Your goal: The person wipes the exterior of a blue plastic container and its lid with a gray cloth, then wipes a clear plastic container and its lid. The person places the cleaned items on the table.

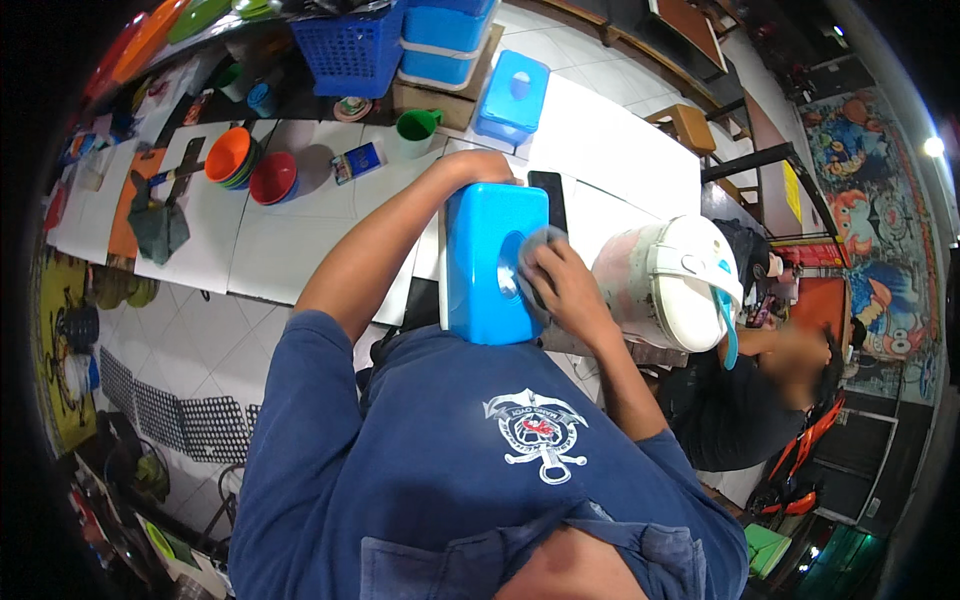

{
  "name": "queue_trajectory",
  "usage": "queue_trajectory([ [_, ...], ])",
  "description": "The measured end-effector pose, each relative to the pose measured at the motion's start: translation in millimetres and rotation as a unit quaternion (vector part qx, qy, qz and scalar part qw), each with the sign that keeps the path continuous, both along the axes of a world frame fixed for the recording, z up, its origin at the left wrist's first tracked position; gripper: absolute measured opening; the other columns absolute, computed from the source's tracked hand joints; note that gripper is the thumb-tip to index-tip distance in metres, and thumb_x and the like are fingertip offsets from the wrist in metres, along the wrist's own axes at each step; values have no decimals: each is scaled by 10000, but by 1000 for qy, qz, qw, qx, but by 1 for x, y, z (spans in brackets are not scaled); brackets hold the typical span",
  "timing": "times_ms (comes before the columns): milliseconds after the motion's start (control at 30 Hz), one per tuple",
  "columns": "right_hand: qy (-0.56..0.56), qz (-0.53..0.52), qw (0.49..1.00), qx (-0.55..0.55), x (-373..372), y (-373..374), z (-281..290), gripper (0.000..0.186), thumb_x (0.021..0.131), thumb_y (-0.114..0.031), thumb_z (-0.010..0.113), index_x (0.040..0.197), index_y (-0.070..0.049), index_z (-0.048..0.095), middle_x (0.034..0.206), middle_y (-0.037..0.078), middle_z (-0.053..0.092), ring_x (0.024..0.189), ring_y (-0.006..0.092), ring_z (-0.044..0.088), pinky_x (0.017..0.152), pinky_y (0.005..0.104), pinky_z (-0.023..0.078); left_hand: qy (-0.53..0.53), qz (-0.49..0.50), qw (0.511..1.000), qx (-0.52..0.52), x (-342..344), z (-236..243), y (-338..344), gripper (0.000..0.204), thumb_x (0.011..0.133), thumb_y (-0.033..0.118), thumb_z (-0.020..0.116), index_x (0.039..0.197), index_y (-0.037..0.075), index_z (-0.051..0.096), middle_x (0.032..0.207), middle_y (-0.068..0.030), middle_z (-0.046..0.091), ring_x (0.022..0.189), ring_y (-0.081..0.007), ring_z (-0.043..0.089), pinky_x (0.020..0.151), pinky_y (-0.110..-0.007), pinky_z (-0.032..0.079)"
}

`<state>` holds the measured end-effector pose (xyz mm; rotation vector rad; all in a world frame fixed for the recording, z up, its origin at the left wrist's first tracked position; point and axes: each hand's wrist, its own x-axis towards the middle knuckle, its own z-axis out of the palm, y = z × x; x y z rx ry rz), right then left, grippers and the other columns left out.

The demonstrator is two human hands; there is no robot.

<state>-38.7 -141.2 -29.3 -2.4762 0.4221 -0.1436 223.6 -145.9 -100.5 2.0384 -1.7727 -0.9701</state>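
Observation:
A blue tissue box (480,260) with a pale lower part stands close to my body, its oval opening in view. My left hand (482,168) is bent round the far end of the box and grips it there, its fingertips mostly hidden. On the right side of the oval opening, my right hand (568,285) presses a grey cloth (541,243) against the blue surface, fingers closed over it. Just beyond the box lies a black phone (548,195) on the white tabletop (625,135).
To the right stands a white lidded drink cooler (690,270), with a person (750,400) behind it. Farther off are another blue tissue box (512,90), a green mug (415,128) and a blue basket (345,55). Orange bowls (230,155) and a red bowl (273,178) sit left.

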Motion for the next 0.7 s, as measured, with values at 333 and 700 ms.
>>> queue_trajectory([
  [333,-107,-97,916,376,-47,-26,21,147,932,-146,555,885,-8,576,975,63,576,919,157,528,866,261,389,-31,-23,999,-14,2,1,-4,554,915,490,494,951,-21,705,986,-243,671,919,-383,646,839,-449,470],
  [700,-62,-178,982,21,-15,21,-10,243,816,-94,624,991,3,485,941,196,566,848,289,580,766,377,461,-36,26,999,16,-8,10,0,521,905,474,528,950,-13,708,973,-249,671,921,-383,650,833,-457,476],
])
